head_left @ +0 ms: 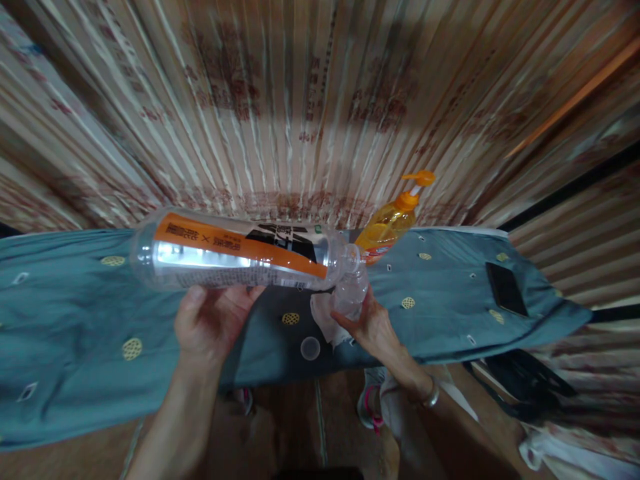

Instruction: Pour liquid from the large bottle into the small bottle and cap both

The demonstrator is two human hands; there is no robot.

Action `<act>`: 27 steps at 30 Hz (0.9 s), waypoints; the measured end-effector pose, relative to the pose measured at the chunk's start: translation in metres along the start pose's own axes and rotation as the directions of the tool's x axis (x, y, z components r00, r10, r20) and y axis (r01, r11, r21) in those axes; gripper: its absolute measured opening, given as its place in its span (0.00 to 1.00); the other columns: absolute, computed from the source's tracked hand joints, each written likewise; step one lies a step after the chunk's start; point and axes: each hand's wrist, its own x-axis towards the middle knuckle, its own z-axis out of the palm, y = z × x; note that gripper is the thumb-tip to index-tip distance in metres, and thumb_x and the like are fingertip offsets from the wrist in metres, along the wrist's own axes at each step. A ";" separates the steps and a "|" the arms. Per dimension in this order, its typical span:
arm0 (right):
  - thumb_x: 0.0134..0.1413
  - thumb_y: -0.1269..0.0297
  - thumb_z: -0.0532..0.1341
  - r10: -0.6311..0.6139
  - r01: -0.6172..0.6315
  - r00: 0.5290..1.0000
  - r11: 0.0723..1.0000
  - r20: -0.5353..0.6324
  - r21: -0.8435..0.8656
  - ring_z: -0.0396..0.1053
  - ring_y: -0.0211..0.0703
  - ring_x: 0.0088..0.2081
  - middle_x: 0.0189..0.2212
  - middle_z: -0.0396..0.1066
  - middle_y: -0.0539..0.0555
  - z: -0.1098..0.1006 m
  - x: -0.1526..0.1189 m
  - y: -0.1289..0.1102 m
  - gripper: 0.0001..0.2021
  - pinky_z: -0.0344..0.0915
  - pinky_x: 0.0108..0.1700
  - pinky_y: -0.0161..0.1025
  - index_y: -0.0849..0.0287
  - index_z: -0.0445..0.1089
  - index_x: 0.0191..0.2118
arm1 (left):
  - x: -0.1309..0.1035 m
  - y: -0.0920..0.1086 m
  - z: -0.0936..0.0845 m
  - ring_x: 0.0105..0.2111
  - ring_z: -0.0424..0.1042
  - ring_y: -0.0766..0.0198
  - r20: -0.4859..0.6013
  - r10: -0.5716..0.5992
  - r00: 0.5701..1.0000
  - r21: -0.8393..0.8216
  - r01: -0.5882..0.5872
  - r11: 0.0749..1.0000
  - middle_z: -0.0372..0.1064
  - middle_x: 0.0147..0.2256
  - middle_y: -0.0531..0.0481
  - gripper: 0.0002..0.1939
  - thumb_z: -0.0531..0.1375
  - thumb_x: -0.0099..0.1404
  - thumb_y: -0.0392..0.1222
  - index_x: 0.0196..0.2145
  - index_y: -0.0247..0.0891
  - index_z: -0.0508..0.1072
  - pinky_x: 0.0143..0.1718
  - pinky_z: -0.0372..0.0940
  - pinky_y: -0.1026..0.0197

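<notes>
Two hands are showing: one left hand [213,327] and one right hand [373,327]. Three bottles are showing. One big clear bottle [235,252] with an orange stripe is lying sideways in the air. One small clear bottle [351,290] is sitting at its mouth. One orange pump bottle [393,223] is standing behind. One round clear cap [310,348] is lying on one blue-green cloth [75,320]. One dark phone [506,289] is lying there too. One bracelet [431,395] is sitting on the right wrist.

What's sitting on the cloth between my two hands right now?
In the head view, a small round clear cap lies on the blue-green cloth between the left hand and the right hand, with a yellow embroidered dot just above it.
</notes>
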 end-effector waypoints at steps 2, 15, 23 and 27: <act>0.56 0.41 0.70 0.003 -0.003 1.000 1.000 -0.010 -0.002 0.83 0.69 0.55 0.57 0.83 0.67 0.001 0.000 0.001 0.48 0.83 0.53 0.63 0.59 0.59 0.76 | 0.000 0.000 0.001 0.57 0.81 0.37 0.003 0.003 1.000 -0.005 -0.003 1.000 0.85 0.48 0.47 0.27 0.84 0.44 0.56 0.42 0.54 0.86 0.41 0.84 0.45; 0.55 0.47 0.72 -0.001 0.001 1.000 1.000 -0.015 0.002 0.82 0.72 0.56 0.59 0.81 0.68 0.003 0.000 0.001 0.49 0.81 0.56 0.68 0.57 0.57 0.77 | 0.001 0.001 0.003 0.58 0.80 0.36 -0.027 0.003 1.000 0.018 -0.002 1.000 0.85 0.49 0.46 0.33 0.86 0.39 0.55 0.45 0.53 0.85 0.38 0.84 0.50; 0.55 0.47 0.72 0.004 -0.004 1.000 1.000 -0.007 -0.010 0.82 0.72 0.57 0.60 0.81 0.69 0.002 0.000 0.002 0.49 0.81 0.56 0.66 0.58 0.57 0.77 | -0.003 0.004 0.009 0.61 0.77 0.37 -0.005 0.020 1.000 0.000 -0.020 1.000 0.85 0.50 0.55 0.31 0.85 0.44 0.54 0.47 0.57 0.85 0.41 0.83 0.52; 0.55 0.45 0.72 -0.005 0.005 1.000 1.000 0.006 -0.005 0.83 0.70 0.56 0.60 0.81 0.68 0.000 0.001 0.001 0.49 0.82 0.56 0.64 0.57 0.56 0.77 | -0.002 0.003 0.008 0.59 0.78 0.36 -0.020 0.019 1.000 -0.007 -0.019 1.000 0.84 0.50 0.51 0.32 0.85 0.42 0.53 0.46 0.54 0.85 0.40 0.84 0.52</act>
